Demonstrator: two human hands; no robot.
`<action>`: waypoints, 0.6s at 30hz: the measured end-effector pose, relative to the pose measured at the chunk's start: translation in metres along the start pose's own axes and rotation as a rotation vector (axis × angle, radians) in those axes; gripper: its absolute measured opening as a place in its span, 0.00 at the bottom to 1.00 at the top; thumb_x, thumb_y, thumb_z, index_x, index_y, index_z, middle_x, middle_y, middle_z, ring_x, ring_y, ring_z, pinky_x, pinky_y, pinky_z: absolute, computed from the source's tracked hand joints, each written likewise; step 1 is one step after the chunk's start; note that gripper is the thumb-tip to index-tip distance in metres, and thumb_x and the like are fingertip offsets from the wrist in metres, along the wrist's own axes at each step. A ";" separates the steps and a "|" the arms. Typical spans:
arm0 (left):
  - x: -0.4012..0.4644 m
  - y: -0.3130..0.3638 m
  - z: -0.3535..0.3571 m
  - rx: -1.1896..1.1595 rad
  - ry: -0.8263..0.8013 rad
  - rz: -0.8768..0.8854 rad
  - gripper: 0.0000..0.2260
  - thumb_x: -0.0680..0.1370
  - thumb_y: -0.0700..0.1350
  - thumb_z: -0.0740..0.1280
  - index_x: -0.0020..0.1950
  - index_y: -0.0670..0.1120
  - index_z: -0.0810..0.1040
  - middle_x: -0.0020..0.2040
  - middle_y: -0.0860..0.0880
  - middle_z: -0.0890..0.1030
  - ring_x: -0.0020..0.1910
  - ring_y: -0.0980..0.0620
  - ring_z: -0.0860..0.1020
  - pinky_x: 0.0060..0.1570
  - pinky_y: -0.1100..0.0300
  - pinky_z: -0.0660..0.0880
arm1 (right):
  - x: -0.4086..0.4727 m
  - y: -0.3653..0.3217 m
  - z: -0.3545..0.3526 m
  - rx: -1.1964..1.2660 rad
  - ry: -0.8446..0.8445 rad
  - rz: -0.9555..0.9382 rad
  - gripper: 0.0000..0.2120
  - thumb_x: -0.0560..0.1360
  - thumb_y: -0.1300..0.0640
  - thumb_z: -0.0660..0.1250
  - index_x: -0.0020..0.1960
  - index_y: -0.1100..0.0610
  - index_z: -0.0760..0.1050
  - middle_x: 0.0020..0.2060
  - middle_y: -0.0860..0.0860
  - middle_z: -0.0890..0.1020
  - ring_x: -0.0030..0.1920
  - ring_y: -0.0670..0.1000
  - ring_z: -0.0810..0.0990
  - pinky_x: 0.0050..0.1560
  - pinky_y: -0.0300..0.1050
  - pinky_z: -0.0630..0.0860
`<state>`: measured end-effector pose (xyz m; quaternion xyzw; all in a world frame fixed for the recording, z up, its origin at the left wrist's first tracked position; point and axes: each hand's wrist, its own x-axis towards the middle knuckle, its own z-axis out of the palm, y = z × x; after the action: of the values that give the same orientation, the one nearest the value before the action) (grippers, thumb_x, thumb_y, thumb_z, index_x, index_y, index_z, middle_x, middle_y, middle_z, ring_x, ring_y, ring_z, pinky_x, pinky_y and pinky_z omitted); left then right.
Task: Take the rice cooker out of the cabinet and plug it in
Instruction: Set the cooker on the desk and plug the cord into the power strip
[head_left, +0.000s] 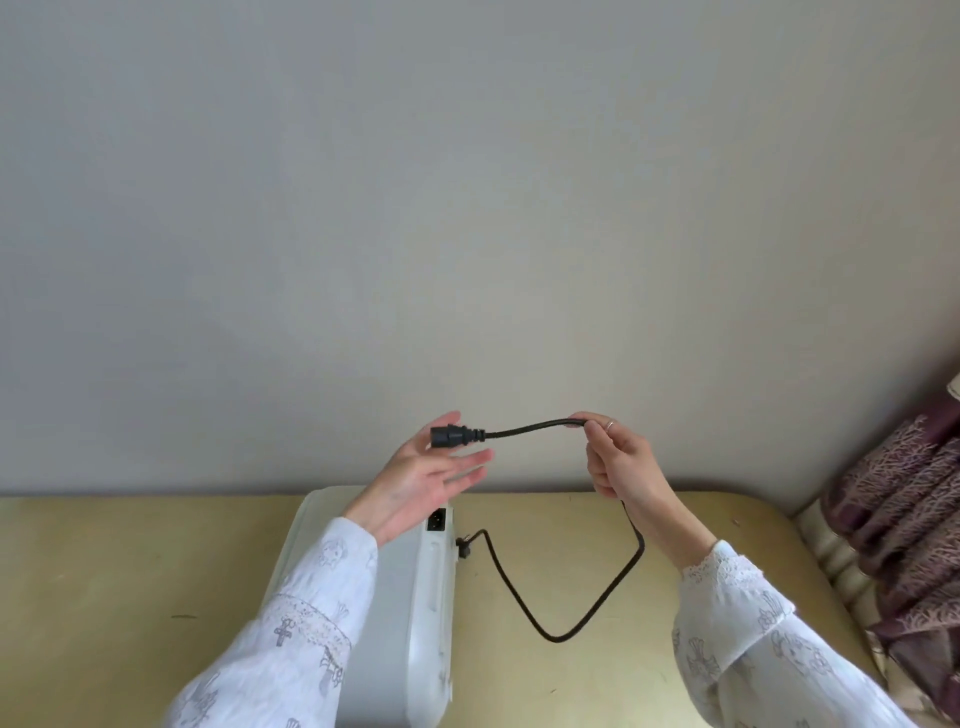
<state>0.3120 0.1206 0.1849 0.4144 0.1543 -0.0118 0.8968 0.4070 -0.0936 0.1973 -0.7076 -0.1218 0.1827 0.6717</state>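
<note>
The right hand (621, 467) is raised above the far edge of the table (130, 571), its fingers curled and its thumb and forefinger pinching the black power cord (587, 613) a short way back from the cord's end; a thin ring shows on one finger. From that pinch the cord runs leftward in a shallow arch to its connector (451, 435), a chunky black block that lies across the fingers of the left hand (421, 478). The left hand is held palm up with its fingers straight and slightly spread, not closed around anything; the connector rests against the upper fingers near the thumb, and whether the thumb presses on it cannot be told. Below the right hand the cord drops down past the wrist, loops over the table toward the near edge, then climbs back to a small wall plug (464, 548) lying on the table just beside the rice cooker (405, 613). The cooker, white and boxy, stands on the table under the left forearm, reaching from near the far edge to the near edge, with a dark power inlet (437, 519) showing on its far right corner, directly below the left hand. Both sleeves are white with a pale printed pattern. Patterned purple fabric (893, 519) lies off the table's right edge.
</note>
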 end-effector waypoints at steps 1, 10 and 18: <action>-0.002 0.004 0.000 0.018 -0.035 0.029 0.24 0.73 0.26 0.61 0.66 0.43 0.69 0.58 0.38 0.76 0.54 0.39 0.81 0.47 0.53 0.80 | 0.003 0.003 0.000 0.022 0.027 0.027 0.14 0.82 0.59 0.54 0.47 0.52 0.77 0.17 0.42 0.62 0.18 0.40 0.58 0.17 0.31 0.56; -0.006 0.016 0.029 0.666 0.123 0.445 0.10 0.73 0.31 0.66 0.50 0.43 0.79 0.39 0.47 0.81 0.36 0.56 0.82 0.38 0.66 0.78 | 0.009 0.012 0.023 -0.306 -0.029 0.092 0.11 0.80 0.61 0.55 0.51 0.56 0.76 0.36 0.48 0.77 0.33 0.44 0.71 0.30 0.30 0.68; -0.018 0.015 0.033 1.148 0.082 0.647 0.07 0.68 0.39 0.74 0.43 0.49 0.83 0.40 0.54 0.80 0.36 0.59 0.75 0.40 0.70 0.70 | -0.013 -0.015 0.049 -0.190 -0.248 -0.137 0.11 0.77 0.68 0.61 0.44 0.56 0.79 0.36 0.50 0.82 0.36 0.37 0.80 0.43 0.24 0.73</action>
<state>0.3058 0.1038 0.2212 0.8523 0.0254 0.1938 0.4851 0.3758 -0.0535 0.2119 -0.7299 -0.2682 0.2100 0.5926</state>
